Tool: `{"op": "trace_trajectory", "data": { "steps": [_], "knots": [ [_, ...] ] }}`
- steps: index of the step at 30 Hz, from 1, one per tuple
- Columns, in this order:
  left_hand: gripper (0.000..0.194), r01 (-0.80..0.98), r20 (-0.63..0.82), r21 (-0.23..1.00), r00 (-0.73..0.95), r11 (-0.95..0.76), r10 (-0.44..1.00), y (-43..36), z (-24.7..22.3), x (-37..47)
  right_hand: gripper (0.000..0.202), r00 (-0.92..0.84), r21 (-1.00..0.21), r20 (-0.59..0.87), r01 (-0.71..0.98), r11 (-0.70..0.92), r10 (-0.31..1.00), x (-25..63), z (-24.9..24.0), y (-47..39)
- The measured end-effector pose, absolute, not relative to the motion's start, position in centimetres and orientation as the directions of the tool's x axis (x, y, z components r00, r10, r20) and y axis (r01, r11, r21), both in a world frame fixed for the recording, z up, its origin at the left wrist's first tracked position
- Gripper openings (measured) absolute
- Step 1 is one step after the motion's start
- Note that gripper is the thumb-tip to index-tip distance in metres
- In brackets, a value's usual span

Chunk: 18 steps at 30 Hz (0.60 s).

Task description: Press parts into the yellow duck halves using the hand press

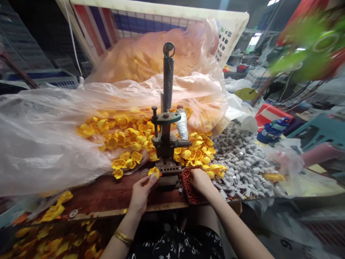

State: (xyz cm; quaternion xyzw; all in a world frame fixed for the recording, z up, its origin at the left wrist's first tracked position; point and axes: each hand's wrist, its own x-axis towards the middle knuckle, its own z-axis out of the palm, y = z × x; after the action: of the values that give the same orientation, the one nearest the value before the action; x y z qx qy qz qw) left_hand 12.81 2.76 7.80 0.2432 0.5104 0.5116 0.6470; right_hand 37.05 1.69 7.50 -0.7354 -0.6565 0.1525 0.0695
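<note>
My left hand (142,192) pinches a yellow plastic shell (153,173) just left of the base of a hand press (165,138). Over a dark tray of small red beads (192,194), my right hand (201,180) is curled with its fingertips down at the tray's far end. What those fingertips hold, if anything, is hidden. The press has an upright spring and a foil-wrapped handle (182,124). Around and behind it lie heaped yellow shells (126,136), some cracked open in shape.
Grey small parts with metal pins (239,158) are piled at the right. Behind the press, clear plastic sheeting (48,133) spills from a white crate (234,25). A blue container (275,129) stands farther right. More yellow pieces lie below the wooden table edge (107,213).
</note>
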Motion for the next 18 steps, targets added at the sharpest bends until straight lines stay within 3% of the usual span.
{"op": "trace_trajectory", "data": {
  "steps": [1, 3, 6, 13, 18],
  "knots": [
    [0.043, -0.407, -0.416, 0.839, -0.048, 0.362, 0.908, 2.7, 8.0, 12.8, 0.014, 0.087, -0.344, -0.118, 0.931, -0.123, 0.989, 36.8, 7.9, 1.7],
    [0.042, -0.402, -0.407, 0.841, -0.033, 0.361, 0.913, 2.6, 8.4, 13.0, 0.009, 0.036, -0.541, -0.048, 0.839, -0.057, 0.998, 35.7, 8.7, 1.6],
    [0.042, -0.439, -0.386, 0.825, 0.022, 0.356, 0.922, 2.5, 8.8, 13.4, 0.007, -0.047, -0.828, 0.089, 0.551, 0.100, 0.995, 33.4, 9.2, 1.5],
    [0.041, -0.500, -0.392, 0.803, -0.033, 0.324, 0.919, 2.5, 8.3, 13.3, 0.023, 0.108, -0.887, 0.129, 0.457, 0.066, 0.986, 32.4, 8.5, 2.1],
    [0.037, -0.520, -0.369, 0.794, 0.001, 0.315, 0.930, 2.3, 7.9, 13.7, 0.012, 0.038, -0.986, 0.041, 0.164, 0.034, 0.998, 30.8, 9.2, 1.6]
  ]
}}
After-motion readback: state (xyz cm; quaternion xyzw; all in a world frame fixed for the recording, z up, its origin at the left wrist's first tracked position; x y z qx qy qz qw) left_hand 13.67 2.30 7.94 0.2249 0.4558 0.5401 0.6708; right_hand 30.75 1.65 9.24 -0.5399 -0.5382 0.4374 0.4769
